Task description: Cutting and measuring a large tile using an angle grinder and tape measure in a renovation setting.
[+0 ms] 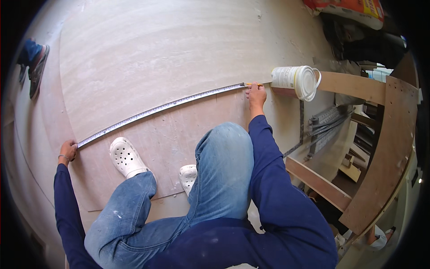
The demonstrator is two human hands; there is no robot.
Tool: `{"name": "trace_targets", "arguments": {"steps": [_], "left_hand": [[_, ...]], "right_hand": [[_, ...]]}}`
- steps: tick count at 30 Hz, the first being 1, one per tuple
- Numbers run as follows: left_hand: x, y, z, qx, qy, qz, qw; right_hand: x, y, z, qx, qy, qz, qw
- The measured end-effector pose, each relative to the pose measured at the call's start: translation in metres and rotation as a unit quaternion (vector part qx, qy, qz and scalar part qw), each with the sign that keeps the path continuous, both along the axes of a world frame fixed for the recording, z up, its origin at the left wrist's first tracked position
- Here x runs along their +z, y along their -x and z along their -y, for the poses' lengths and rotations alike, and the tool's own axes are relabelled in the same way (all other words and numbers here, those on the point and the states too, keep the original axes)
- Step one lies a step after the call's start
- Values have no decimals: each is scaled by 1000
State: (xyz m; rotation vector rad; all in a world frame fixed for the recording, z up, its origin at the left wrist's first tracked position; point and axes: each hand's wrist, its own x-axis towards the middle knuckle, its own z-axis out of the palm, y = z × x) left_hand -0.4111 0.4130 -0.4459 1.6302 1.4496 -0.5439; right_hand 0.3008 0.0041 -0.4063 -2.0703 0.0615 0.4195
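A steel tape measure [163,106] is stretched out along the edge of a large pale board [165,49], which lies over a pinkish board [170,139]. My left hand [68,151] is closed at the tape's left end, pressing it at the board's corner; whether the tape's case is under it cannot be made out. At the other end, my right hand [256,95] pinches a thin yellow pencil [253,84], its tip beside the tape's end. A white lidded bucket [293,80] lies just right of that hand.
My white clogs [126,157] stand on the pinkish board. At right are a wooden frame [380,152] and a bundle of dark metal strips [329,127]. A red and white bag [351,11] lies far right. Another person's shoe [39,71] shows at far left.
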Motion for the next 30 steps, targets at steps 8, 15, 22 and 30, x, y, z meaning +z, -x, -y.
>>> {"name": "trace_targets", "arguments": {"steps": [8, 15, 22, 30], "left_hand": [[-6, 8, -1, -39, -34, 21, 998], [-11, 13, -1, -13, -38, 32, 999], [-8, 0, 3, 22, 1, 13, 1000], [1, 26, -8, -9, -19, 25, 999]], "right_hand": [[-3, 5, -1, -4, 0, 27, 1000], [-9, 4, 5, 13, 56, 39, 998], [-8, 5, 13, 31, 28, 47, 998], [-26, 7, 12, 53, 50, 50, 996]]}}
